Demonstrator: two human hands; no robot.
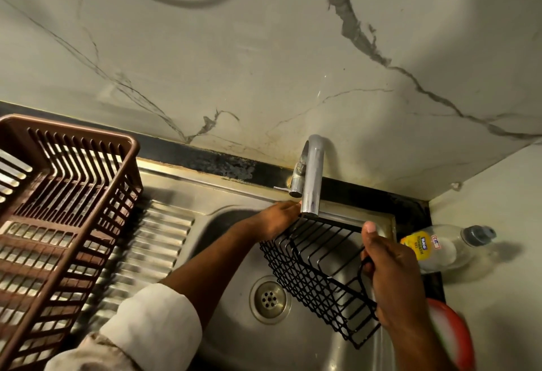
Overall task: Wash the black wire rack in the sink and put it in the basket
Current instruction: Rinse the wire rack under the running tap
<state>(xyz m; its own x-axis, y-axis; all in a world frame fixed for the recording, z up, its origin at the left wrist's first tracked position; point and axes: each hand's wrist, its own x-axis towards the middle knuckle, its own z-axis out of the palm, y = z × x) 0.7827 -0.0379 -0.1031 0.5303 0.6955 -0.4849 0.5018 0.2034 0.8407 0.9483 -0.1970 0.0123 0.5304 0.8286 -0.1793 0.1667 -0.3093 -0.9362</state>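
The black wire rack [316, 265] is held tilted over the steel sink [231, 253], just under the spout of the chrome tap [312, 177]. My right hand [390, 276] grips the rack's right edge, thumb up and fingers curled around the wire. My left hand [275, 219] reaches across to the rack's far left corner beside the tap spout; its fingers lie fairly straight and the fingertips are hidden behind the spout. The brown plastic basket [58, 212] stands on the drainboard at the left, apart from both hands. No water is visible from the tap.
The sink drain [269, 298] lies below the rack. A clear dishwash bottle with a yellow label [440, 249] lies on the counter to the right. A red-rimmed object [453, 338] sits at the lower right. A marble wall rises behind the tap.
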